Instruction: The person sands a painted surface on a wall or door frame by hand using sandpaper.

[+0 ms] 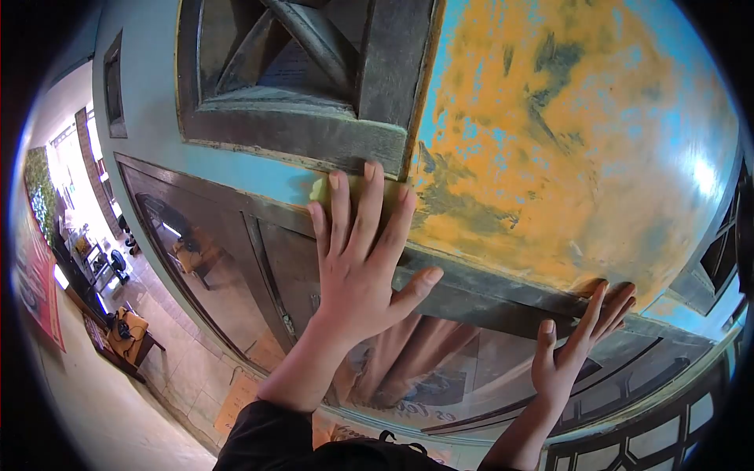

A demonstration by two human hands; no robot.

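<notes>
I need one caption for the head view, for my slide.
Left hand spread over a green piece below a wooden frame; right hand at the lower edge of the orange patch.

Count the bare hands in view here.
2: the left hand, spread by a corner of the dark wooden frame, and the right hand, near the lower edge of the orange patch. No other shows, though distant ones could be hidden.

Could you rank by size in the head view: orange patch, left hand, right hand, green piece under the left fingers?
1. Orange patch
2. Left hand
3. Right hand
4. Green piece, partly hidden
</notes>
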